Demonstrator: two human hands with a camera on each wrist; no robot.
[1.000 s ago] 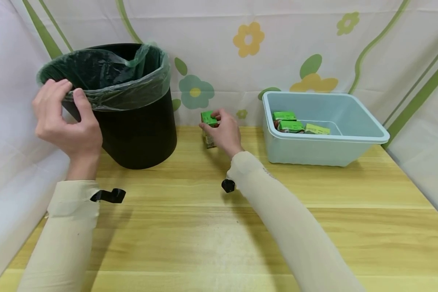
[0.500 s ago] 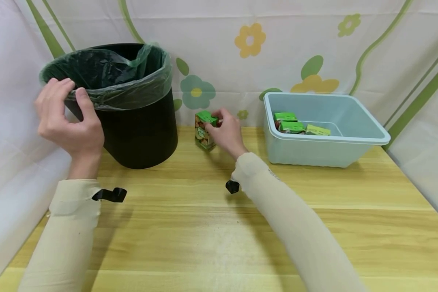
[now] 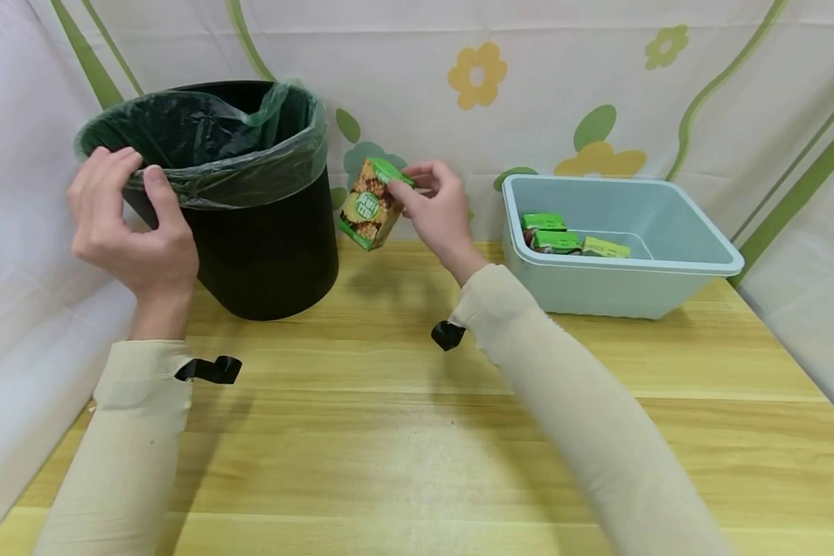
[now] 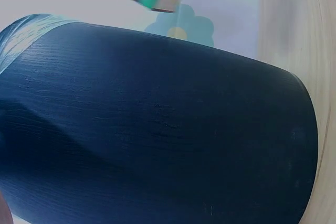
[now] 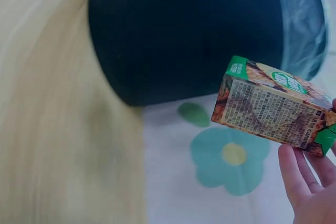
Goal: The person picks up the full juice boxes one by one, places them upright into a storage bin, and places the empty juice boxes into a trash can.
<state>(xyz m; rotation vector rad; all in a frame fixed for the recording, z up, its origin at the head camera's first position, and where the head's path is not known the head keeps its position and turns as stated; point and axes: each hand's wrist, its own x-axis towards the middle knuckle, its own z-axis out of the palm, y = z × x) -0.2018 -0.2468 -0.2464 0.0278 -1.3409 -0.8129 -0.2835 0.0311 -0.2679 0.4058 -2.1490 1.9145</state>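
My right hand (image 3: 439, 210) pinches a small snack carton (image 3: 374, 202) by its green top end, holding it tilted in the air above the table. In the right wrist view the carton (image 5: 273, 106) shows a printed text side and green ends, with fingertips at its near end. My left hand (image 3: 135, 224) grips the front rim of a black trash bin (image 3: 267, 255), its thumb outside and fingertips over the edge. A green plastic liner (image 3: 250, 177) is folded over that rim. The bin's outer wall (image 4: 168, 124) fills most of the left wrist view.
A pale blue plastic tub (image 3: 598, 286) stands on the wooden table (image 3: 361, 432) at the right, with several small green-topped cartons (image 3: 556, 241) and a yellow-topped one (image 3: 605, 247) inside. A flower-print white curtain (image 3: 403, 69) hangs right behind.
My right hand has lifted the carton off the table and tilted it, its lower end swinging left towards the bin. My left hand stays on the bin's rim.
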